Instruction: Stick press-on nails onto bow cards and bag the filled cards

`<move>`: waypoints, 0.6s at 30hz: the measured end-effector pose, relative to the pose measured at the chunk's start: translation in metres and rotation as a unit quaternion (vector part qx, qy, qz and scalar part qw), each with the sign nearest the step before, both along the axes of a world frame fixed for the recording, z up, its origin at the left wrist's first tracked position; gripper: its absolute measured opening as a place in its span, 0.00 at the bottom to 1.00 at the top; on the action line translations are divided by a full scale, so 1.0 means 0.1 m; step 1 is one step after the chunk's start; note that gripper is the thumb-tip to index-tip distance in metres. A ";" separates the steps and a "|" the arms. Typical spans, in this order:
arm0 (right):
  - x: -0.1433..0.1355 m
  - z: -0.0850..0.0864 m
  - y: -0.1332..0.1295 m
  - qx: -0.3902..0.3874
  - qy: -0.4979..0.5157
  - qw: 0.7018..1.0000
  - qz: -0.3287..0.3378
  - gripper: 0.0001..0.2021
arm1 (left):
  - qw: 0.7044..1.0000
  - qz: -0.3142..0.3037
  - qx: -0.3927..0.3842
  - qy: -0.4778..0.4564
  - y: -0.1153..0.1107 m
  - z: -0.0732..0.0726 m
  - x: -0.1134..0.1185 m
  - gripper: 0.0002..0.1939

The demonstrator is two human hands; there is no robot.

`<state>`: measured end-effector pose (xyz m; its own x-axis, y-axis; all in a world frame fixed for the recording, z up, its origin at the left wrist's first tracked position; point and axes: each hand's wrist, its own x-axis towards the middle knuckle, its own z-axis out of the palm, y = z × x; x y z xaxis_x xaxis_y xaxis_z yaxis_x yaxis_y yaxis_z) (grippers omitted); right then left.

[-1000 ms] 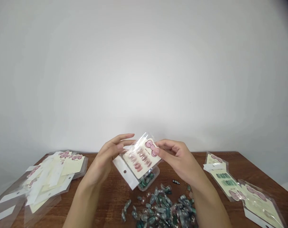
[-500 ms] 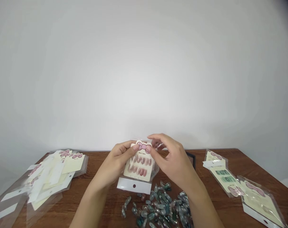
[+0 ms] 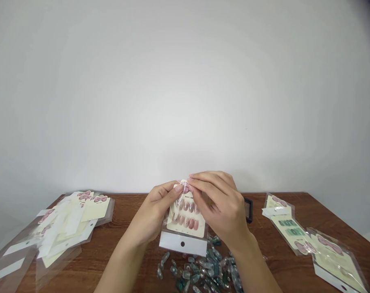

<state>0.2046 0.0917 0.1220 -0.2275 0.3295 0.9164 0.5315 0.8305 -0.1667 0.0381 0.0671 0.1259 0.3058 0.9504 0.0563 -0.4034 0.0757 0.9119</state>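
Note:
Held up over the middle of the table is a card of press-on nails [image 3: 186, 219], cream with two rows of pinkish nails and a bow at its top, inside a clear bag with a white hole-punched strip at the lower end. My left hand [image 3: 157, 207] grips its upper left side, thumb on the front. At the top right edge, my right hand [image 3: 220, 199] pinches the card and bag near the bow, which its fingers partly cover. Below lies a heap of loose green, clear and pinkish press-on nails [image 3: 204, 270] on the wood, partly behind my right forearm.
To the left, several cream bow cards and clear bags [image 3: 68, 228] lie in an overlapping pile. On the right are bagged cards, one with green nails [image 3: 290, 230], another bagged card [image 3: 337, 254] nearer. A dark-framed object [image 3: 248, 209] sits behind my right wrist. A pale wall [image 3: 185, 101] rises behind the table.
The bagged card has shifted slightly right and down. My right fingers, spread apart before, have closed together at its top edge. My left hand keeps its grip.

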 end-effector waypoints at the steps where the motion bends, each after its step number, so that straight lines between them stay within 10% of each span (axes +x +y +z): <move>1: 0.00 0.00 0.00 0.013 -0.005 1.000 -0.009 0.11 | 1.000 0.008 -0.010 -0.008 -0.01 0.00 -0.01 0.10; 18: 0.07 0.10 -0.05 0.019 -0.047 0.998 0.030 0.13 | 0.995 0.024 -0.042 -0.087 -0.08 0.13 -0.07 0.12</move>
